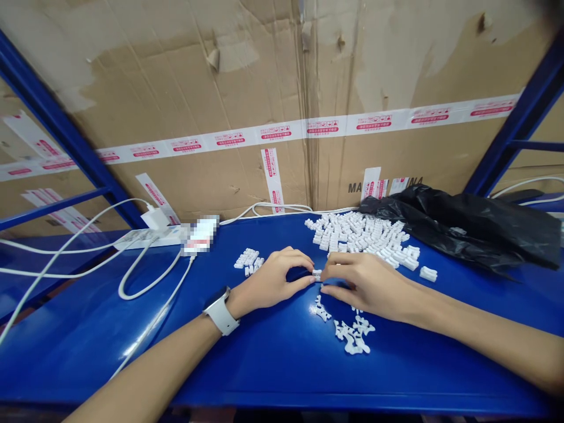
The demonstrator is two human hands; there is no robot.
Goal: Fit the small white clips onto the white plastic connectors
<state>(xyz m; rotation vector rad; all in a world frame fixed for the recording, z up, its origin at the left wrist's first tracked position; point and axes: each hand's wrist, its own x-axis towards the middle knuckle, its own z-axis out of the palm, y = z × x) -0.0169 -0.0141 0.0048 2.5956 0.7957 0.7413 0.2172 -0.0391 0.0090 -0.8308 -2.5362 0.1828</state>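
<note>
Between my two hands is a small white plastic piece [316, 275], low over the blue surface. My left hand [277, 276], with a white-strapped watch on its wrist, pinches the piece's left end with thumb and fingertips. From the other side, my right hand [356, 282] closes its fingers on the right end, partly covering it. Just below my right hand lie loose, flat, curved white pieces [355, 336], with a few more [320, 309] to their left. Beyond it spreads a large pile of blocky white pieces [352, 232]. A small group of similar pieces [249, 260] sits beyond my left wrist.
A black plastic bag [467, 229] lies at the back right, and one white piece [428, 274] sits apart near it. On the left are a power strip [150, 236], white cables [152, 320] and a blurred-out phone-like device [200, 235]. Cardboard [229, 76] stands behind the blue shelf [247, 364].
</note>
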